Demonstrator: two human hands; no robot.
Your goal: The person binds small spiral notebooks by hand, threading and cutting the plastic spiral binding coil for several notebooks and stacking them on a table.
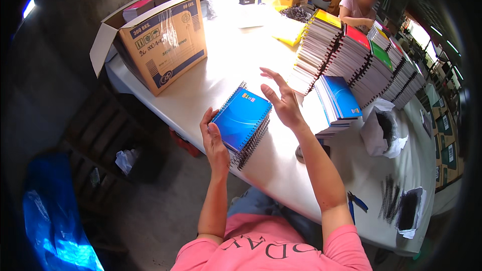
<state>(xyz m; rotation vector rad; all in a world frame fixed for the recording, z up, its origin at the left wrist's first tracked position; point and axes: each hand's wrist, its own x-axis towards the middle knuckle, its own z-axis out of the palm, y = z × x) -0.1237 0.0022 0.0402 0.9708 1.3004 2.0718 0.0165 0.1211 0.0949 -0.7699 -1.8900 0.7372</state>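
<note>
A stack of blue-covered spiral notebooks [242, 118] lies on the white table in front of me, with black wire coils along its edges. My left hand [215, 138] holds the stack's left side, fingers along the edge and thumb nearer to me. To the right of the stack my right hand [284, 101] is raised, open, its fingers apart and nothing in it. Beside that hand stands a pile of blue-covered books [341, 98], no coils visible on it.
An open cardboard box [163, 45] stands at the table's far left. Tall stacks of coil-bound notebooks [321, 45] fill the right, with another person [357, 5] behind. Blue-handled pliers [357, 201], loose black coils [389, 198] and a paper-wrapped bundle [384, 129] lie at the near right.
</note>
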